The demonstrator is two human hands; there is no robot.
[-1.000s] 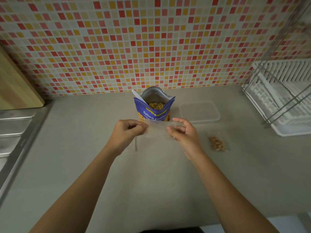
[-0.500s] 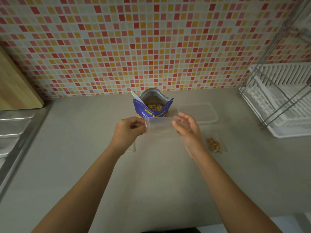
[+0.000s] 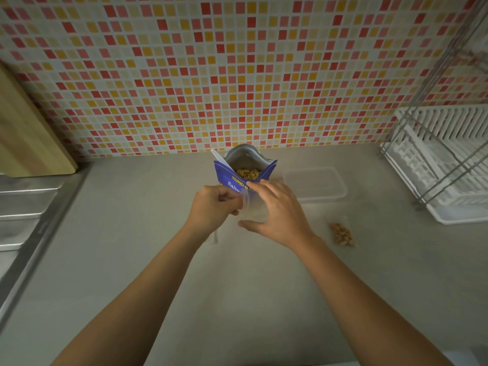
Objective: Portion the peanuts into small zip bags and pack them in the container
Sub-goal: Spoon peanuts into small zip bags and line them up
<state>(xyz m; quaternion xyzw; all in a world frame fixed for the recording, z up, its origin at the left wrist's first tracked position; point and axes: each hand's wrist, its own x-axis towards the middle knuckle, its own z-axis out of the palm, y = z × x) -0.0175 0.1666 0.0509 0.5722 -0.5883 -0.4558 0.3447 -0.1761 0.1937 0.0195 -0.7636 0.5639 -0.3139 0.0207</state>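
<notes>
Between both hands, above the grey countertop [image 3: 250,299], hangs a clear empty zip bag [image 3: 253,207]. The left hand [image 3: 214,207] is curled closed, pinching the bag's left edge between thumb and fingers. The right hand [image 3: 277,212] is spread around the bag's right side, index finger on its upper edge and thumb beneath it (how firmly it grips I cannot tell). Just beyond the fingertips stands the open blue salted-peanut pouch [image 3: 244,171], peanuts showing inside and a white spoon handle [image 3: 219,157] sticking out. Right of the right hand lies a small filled bag of peanuts [image 3: 342,233]; farther back sits the clear container [image 3: 315,184].
</notes>
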